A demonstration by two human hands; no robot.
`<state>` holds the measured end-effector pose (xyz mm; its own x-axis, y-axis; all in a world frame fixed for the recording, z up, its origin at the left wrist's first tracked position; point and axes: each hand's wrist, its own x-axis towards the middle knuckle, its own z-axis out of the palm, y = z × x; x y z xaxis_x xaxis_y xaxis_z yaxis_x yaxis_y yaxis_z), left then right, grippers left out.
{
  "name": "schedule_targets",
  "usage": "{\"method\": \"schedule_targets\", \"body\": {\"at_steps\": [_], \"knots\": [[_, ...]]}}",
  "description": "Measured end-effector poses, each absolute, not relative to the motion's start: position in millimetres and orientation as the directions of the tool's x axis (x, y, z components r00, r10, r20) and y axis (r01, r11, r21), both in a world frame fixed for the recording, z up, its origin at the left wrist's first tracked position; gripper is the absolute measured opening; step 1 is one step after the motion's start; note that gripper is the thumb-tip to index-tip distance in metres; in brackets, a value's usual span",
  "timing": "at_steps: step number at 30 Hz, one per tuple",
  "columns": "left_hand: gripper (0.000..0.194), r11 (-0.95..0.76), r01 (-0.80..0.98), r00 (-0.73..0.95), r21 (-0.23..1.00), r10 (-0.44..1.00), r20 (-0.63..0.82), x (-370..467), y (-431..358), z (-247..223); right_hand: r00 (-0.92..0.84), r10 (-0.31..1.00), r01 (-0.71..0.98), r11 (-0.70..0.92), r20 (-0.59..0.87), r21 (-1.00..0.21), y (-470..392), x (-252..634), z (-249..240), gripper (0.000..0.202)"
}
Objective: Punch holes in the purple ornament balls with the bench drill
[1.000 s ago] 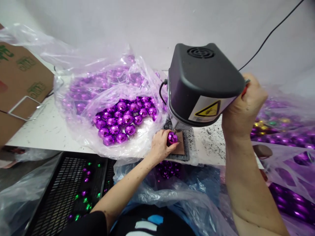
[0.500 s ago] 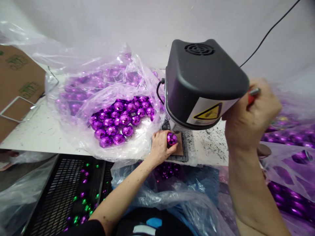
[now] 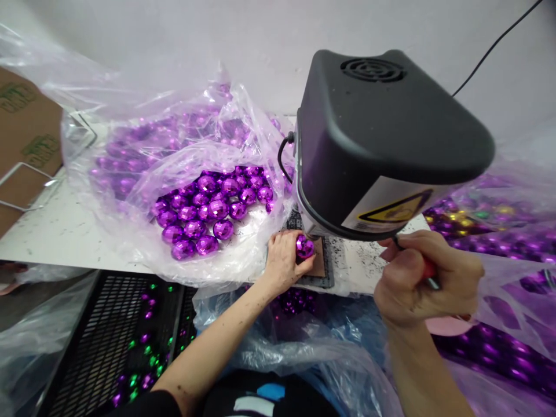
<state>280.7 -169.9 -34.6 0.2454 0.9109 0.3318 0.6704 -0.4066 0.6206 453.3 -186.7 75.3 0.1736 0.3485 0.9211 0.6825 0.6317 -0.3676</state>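
Observation:
A shiny purple faceted ball (image 3: pixel 304 247) is held in the fingers of my left hand (image 3: pixel 284 258), over a small brown plate (image 3: pixel 319 266) under the black machine (image 3: pixel 386 139). My right hand (image 3: pixel 430 278) is closed round the red handle (image 3: pixel 429 268) of a lever at the machine's right side. The machine bears a yellow warning label and a vent on top. Its lower tip meets the upper edge of the ball; whether they touch is hard to tell.
Many purple balls (image 3: pixel 219 209) lie in an open clear plastic bag on the white table (image 3: pixel 87 237). A cardboard box (image 3: pixel 30 133) stands far left, a black crate (image 3: pixel 99 330) below. Blue plastic (image 3: pixel 347 324) hangs at the table's front, with bagged purple balls at right.
My right hand has come down and toward me with the red handle. The machine's head appears larger and farther right. My left hand keeps its hold on the ball.

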Motion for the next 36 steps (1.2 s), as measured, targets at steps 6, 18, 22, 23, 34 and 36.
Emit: {"method": "schedule_targets", "body": {"at_steps": [6, 18, 22, 23, 34, 36], "knots": [[0.042, -0.404, 0.669, 0.247, 0.624, 0.913, 0.326, 280.4, -169.6, -33.5, 0.133, 0.344, 0.695, 0.636, 0.929, -0.335, -188.3, 455.3, 63.4, 0.015], [0.041, -0.39, 0.713, 0.243, 0.583, 0.917, 0.317, 281.8, -168.9, -32.5, 0.292, 0.329, 0.614, 0.655, 0.898, -0.44, -186.1, 436.1, 53.3, 0.014], [0.039, -0.388, 0.715, 0.245, 0.582, 0.918, 0.312, 281.9, -169.1, -33.8, 0.322, 0.318, 0.578, 0.68, 0.892, -0.451, -184.7, 433.6, 51.5, 0.012], [0.039, -0.39, 0.714, 0.244, 0.582, 0.917, 0.316, 281.9, -169.0, -34.6, 0.323, 0.313, 0.575, 0.684, 0.893, -0.448, -184.6, 433.8, 51.3, 0.011], [0.039, -0.425, 0.691, 0.255, 0.585, 0.9, 0.353, 280.4, -168.4, -37.3, 0.289, 0.364, 0.575, 0.673, 0.885, -0.465, -186.0, 437.9, 18.5, 0.013], [0.039, -0.427, 0.683, 0.256, 0.592, 0.9, 0.354, 280.1, -168.2, -37.1, 0.279, 0.343, 0.581, 0.683, 0.897, -0.442, -185.3, 442.2, 31.5, 0.013]]}}
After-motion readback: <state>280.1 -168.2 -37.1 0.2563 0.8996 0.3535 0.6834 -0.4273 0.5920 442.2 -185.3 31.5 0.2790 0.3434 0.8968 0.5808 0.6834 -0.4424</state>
